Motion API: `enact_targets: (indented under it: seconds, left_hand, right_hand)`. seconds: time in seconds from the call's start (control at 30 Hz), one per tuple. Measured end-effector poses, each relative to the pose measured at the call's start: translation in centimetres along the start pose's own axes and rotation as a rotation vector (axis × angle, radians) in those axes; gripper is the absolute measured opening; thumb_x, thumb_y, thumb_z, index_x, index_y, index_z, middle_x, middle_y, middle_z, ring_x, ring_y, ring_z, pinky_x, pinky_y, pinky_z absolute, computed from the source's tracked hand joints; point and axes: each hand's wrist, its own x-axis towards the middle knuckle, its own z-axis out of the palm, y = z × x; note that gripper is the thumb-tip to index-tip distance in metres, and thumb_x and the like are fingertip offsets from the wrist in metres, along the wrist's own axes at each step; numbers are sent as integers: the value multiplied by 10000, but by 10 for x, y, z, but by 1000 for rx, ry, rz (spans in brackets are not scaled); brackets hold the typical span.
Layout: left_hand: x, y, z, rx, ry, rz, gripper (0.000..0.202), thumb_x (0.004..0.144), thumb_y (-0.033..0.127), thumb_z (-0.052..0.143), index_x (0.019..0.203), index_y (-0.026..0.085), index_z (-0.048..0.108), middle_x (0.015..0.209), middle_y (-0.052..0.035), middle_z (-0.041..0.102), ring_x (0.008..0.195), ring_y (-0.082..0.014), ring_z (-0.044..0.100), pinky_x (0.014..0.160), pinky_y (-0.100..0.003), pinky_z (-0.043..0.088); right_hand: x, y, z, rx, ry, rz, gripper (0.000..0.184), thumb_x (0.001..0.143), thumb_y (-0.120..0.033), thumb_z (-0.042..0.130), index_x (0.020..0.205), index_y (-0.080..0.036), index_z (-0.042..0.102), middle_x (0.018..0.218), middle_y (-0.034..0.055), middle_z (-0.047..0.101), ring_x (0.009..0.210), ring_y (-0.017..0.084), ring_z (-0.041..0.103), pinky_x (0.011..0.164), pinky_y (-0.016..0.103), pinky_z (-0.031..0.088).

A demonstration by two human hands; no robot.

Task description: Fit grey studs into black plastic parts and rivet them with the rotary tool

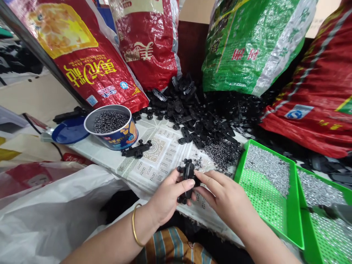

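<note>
My left hand (pixel 166 194), with a gold bangle on its wrist, grips a black plastic part (pixel 188 172) with round lugs, held just above the table's near edge. My right hand (pixel 224 196) has its fingers pinched against the right side of the same part. A second, assembled-looking black part (pixel 136 149) lies on the printed paper in front of a blue tin (pixel 111 126) filled with small dark screws. A heap of loose black plastic parts (pixel 198 113) spreads across the back of the table, with a patch of small dark screws (pixel 222 152) at its near side.
Two green mesh trays (pixel 264 198) (pixel 321 223) of silvery screws stand at the right. Red and green woven sacks (pixel 247 47) lean along the back. A blue lid (pixel 68 130) lies left of the tin. A white plastic bag (pixel 55 209) fills the lower left.
</note>
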Motion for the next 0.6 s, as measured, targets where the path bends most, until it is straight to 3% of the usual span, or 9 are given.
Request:
enact_targets:
  seconds: [0.1, 0.2, 0.3, 0.47, 0.6]
  left_hand:
    - [0, -3, -1, 4, -9, -3, 237, 776, 259, 570, 979, 163, 493, 804, -21, 534, 615, -110, 522, 530, -239, 363]
    - [-2, -4, -3, 5, -13, -9, 197, 761, 244, 569, 919, 161, 485, 764, -9, 521, 595, -104, 519, 519, -233, 346]
    - [-4, -3, -2, 24, -30, -60, 199, 724, 221, 581, 881, 155, 478, 728, -9, 521, 591, -109, 517, 514, -232, 343]
    - [-5, -2, 2, 14, -27, -57, 186, 701, 190, 502, 884, 164, 478, 662, -8, 521, 582, -130, 514, 507, -244, 341]
    - [-5, -5, 5, 8, 47, 13, 175, 721, 210, 472, 891, 180, 497, 681, -1, 521, 586, -134, 509, 497, -246, 338]
  right_hand:
    - [2, 3, -3, 62, -72, 7, 347, 837, -271, 514, 1165, -160, 530, 927, 89, 612, 782, 168, 605, 663, 295, 536]
    - [0, 9, -5, 128, -178, -75, 466, 840, -177, 498, 1291, -249, 404, 1056, 70, 582, 874, 149, 586, 724, 281, 522]
    - [-5, 18, -5, 131, -208, -164, 496, 840, -114, 473, 1302, -268, 384, 1006, 51, 599, 861, 137, 579, 730, 279, 512]
    - [-6, 19, -3, 88, -101, -180, 349, 852, -205, 486, 1200, -181, 493, 824, 55, 627, 731, 135, 591, 653, 259, 503]
    - [-6, 3, 6, 84, 59, 67, 307, 823, -432, 502, 890, -149, 601, 590, 16, 591, 524, 120, 562, 490, 223, 446]
